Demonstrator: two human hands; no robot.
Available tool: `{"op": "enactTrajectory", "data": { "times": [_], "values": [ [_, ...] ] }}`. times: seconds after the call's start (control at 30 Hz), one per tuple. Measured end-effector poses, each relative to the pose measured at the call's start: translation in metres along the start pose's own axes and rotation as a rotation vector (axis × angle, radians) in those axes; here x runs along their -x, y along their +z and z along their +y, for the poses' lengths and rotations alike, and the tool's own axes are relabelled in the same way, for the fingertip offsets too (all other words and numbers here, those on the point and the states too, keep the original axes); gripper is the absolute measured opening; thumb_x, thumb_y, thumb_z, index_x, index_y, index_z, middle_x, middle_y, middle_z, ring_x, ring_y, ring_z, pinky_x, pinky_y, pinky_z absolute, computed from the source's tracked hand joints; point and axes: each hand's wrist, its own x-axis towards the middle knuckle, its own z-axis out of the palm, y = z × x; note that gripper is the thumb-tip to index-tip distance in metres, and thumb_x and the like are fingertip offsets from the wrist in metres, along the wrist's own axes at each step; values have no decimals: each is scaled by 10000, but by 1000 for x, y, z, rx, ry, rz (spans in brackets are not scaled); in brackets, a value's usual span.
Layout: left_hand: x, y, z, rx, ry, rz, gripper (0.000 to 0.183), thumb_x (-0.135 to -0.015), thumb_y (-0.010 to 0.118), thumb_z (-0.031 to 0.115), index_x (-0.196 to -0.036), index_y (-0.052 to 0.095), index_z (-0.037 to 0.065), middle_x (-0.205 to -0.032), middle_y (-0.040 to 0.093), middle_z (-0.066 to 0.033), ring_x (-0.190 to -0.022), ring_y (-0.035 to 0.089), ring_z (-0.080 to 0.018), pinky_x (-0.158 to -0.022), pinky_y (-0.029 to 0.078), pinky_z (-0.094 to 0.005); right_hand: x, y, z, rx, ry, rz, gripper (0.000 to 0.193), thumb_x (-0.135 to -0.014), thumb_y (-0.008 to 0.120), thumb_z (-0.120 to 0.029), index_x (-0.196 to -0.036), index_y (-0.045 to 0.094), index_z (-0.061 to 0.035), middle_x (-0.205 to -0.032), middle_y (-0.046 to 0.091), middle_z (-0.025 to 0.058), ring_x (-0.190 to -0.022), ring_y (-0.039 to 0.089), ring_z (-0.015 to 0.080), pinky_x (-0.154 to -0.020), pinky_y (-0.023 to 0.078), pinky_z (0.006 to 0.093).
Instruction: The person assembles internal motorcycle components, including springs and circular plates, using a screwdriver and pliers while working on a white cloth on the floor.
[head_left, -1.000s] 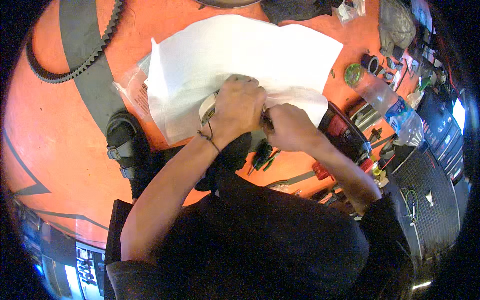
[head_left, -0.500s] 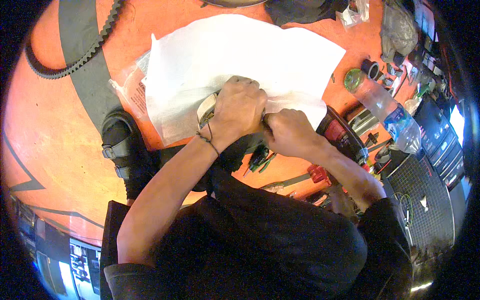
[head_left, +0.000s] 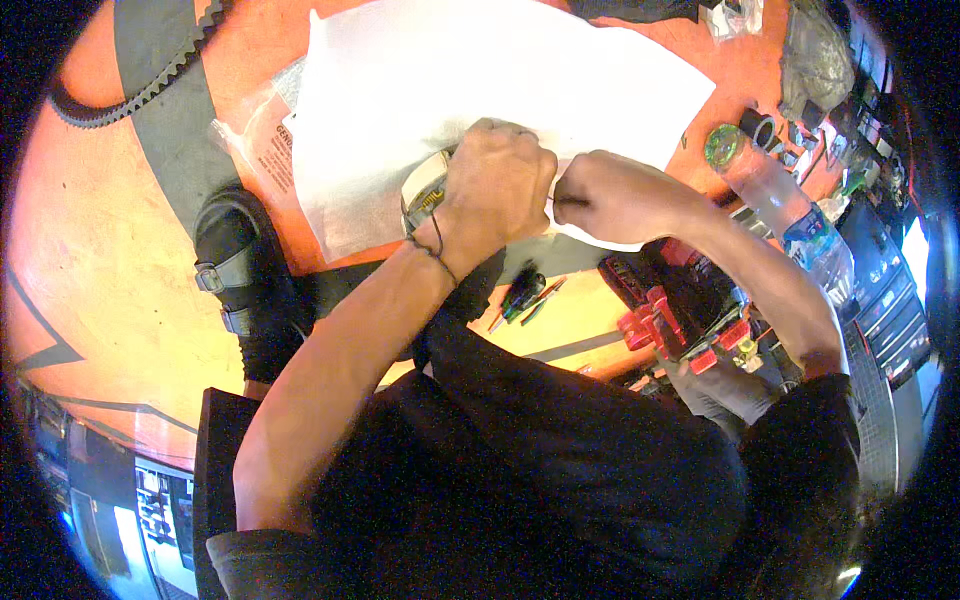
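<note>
My left hand (head_left: 500,180) is closed round a pale, rounded object (head_left: 425,190) with a dark printed band. Only its outer side shows beyond the wrist; my fingers hide the rest, so its kind is unclear. To the right, my right hand (head_left: 625,197) makes a fist, its knuckles just apart from the left hand. Whatever it grips, if anything, is hidden. Both hands are over the near edge of a large white sheet (head_left: 500,70) spread on the orange floor (head_left: 120,260).
Left of the sheet lie a clear plastic packet (head_left: 262,150) and a toothed black belt (head_left: 150,110). A black-handled tool (head_left: 523,295) is below my hands. On the right are red-and-black tools (head_left: 655,320), a plastic bottle (head_left: 785,205) and small parts. My sandalled foot (head_left: 235,260) is at left.
My right hand has drawn away to the right and slightly up, opening a narrow gap between my fists. More of the pale object shows at my left wrist. The whole view has shifted a little.
</note>
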Motion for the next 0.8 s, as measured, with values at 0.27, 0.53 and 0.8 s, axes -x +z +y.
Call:
{"op": "enactTrajectory", "data": {
  "times": [0.27, 0.53, 0.8],
  "values": [
    [-1, -5, 6, 4, -43, 25, 174, -702, 677, 254, -787, 750, 122, -825, 712, -103, -850, 688, -239, -806, 487, -387, 12, 19, -7, 253, -56, 239, 178, -847, 606, -136, -792, 692, 10, -713, 627, 248, -677, 634, 410, -688, 491, 498],
    [-1, 0, 3, 48, -16, 50, 154, -596, 698, 185, -690, 683, 64, -776, 671, -155, -774, 675, -325, -745, 527, -443, 9, 22, 6, 303, -93, 234, 171, -876, 615, -160, -825, 707, -25, -729, 646, 223, -715, 645, 424, -686, 505, 500],
    [1, 5, 5, -74, -19, 65, 238, -655, 769, 329, -751, 752, 112, -806, 716, -100, -841, 698, -257, -790, 522, -376, 7, 20, 15, -47, 68, 104, 207, -900, 592, -132, -896, 738, 16, -791, 707, 191, -709, 675, 262, -702, 510, 384]
  ]
}}
